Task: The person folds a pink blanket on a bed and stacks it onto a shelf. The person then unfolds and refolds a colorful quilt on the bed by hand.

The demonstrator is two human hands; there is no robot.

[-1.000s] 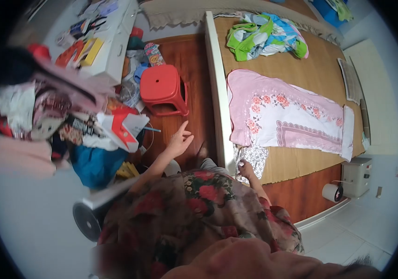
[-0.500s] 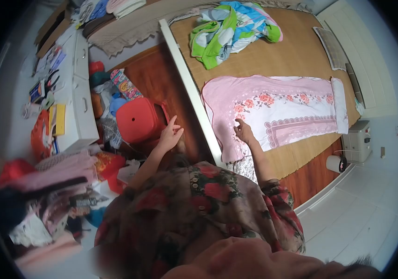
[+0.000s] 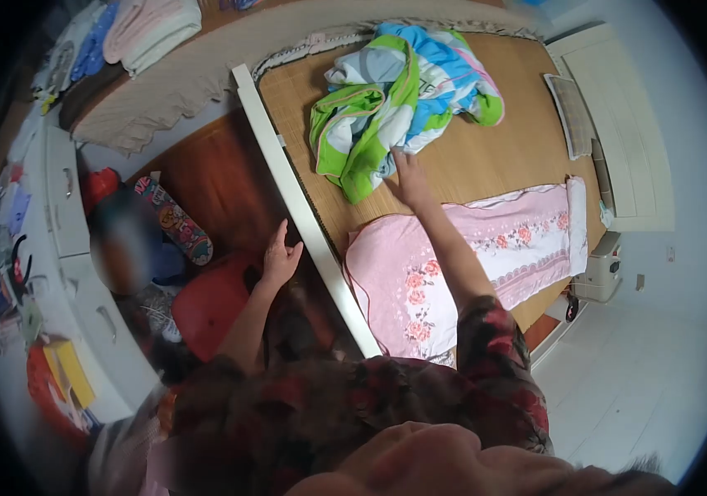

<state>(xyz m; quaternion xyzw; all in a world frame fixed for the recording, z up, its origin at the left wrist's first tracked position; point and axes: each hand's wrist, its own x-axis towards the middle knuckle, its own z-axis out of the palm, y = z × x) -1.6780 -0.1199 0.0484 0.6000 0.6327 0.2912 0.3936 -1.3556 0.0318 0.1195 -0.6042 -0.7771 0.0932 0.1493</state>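
Observation:
A crumpled green, blue and white quilt [image 3: 415, 87] lies on the mat-covered bed [image 3: 494, 161]. My right hand [image 3: 410, 180] reaches over the bed to the quilt's lower edge, its fingers stretched out; whether they touch the cloth I cannot tell. Below that arm, a pink and white floral cloth [image 3: 382, 252] is spread flat, rolled or folded at its far right end. My left hand [image 3: 281, 258] hangs in the air over the floor, beside the white bed rail [image 3: 308, 211], with fingers apart and nothing in them.
A red stool [image 3: 209, 310] stands below my left arm, near a colourful skateboard-shaped item [image 3: 176, 219]. White drawers [image 3: 97, 306] line the left side. Folded towels [image 3: 151, 33] lie at the upper left. A pillow [image 3: 570, 116] and a small white cabinet [image 3: 599, 269] are on the right.
My right hand has moved from the floral cloth up to the quilt's edge. My view has shifted, with the bed now nearer. The left hand stays raised beside the bed rail.

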